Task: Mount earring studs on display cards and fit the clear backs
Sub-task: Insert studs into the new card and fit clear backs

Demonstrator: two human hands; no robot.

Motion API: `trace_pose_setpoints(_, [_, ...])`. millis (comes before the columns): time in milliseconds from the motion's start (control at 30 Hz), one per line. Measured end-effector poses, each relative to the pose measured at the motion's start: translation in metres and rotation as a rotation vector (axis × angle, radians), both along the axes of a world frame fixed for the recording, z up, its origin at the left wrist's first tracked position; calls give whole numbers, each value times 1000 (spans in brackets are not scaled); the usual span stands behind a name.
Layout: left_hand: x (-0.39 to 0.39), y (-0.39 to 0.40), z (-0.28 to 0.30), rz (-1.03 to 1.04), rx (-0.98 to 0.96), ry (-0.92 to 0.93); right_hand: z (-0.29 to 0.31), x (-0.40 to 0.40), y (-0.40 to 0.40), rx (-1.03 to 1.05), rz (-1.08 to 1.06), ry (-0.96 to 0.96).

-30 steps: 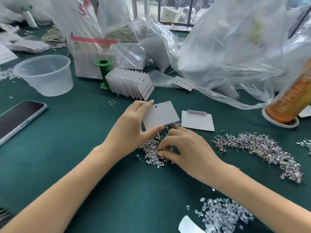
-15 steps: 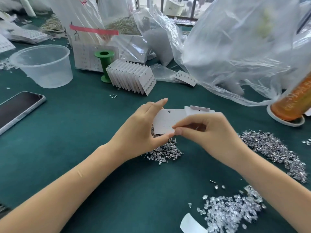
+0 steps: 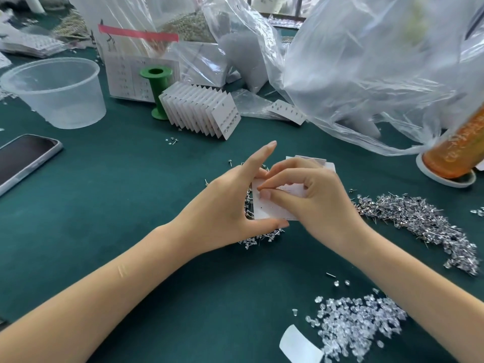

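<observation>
- Head view: a white display card [image 3: 272,209] was held above the green table [image 3: 131,205] by the left hand [image 3: 230,205], thumb under its lower edge, index finger straight.
- The right hand [image 3: 314,197] was curled, fingertips pinched at the card's face; the pinched thing could not be seen.
- A stud pile [image 3: 419,218] lay to the right, clear backs [image 3: 353,320] nearer.

A jewellery-packing workbench is indicated by heaped earring studs [image 3: 419,218], clear backs [image 3: 358,320], carded stacks [image 3: 201,111] and plastic bags [image 3: 366,74].
</observation>
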State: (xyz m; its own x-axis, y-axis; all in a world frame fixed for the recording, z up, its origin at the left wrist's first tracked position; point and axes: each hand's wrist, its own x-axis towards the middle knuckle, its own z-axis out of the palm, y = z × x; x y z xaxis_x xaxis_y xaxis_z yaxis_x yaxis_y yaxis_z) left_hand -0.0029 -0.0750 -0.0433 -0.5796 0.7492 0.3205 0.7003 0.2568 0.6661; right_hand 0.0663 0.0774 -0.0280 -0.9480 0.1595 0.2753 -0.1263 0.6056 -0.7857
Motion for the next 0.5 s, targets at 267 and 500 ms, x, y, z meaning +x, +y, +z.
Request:
trace_pose_setpoints(267, [-1, -1, -1, 3, -17, -2, -1, 3, -2, 164, 1, 100])
trace_pose_setpoints(500, [0, -1, 0, 18, -3, -6, -4, 4, -5, 223, 16, 126])
